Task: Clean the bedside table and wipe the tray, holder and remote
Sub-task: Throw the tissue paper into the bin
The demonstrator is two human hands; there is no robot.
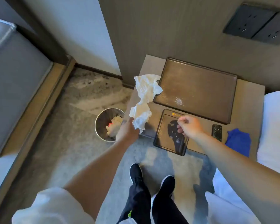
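Two hands work at the bedside table (249, 91), apparently clearing litter before any wiping: the left hand (128, 130) grasps crumpled white tissue (142, 117) at the table's left edge, above the waste bin (103, 125), while the right hand (190, 126) hovers with fingers pinched over the small holder (162, 135) in front of the large tray (200, 88); whether it holds anything is unclear. Next, I judge, the tissue needs dropping into the bin, then the blue cloth (238, 140), just right of the remote (217, 131), taken up.
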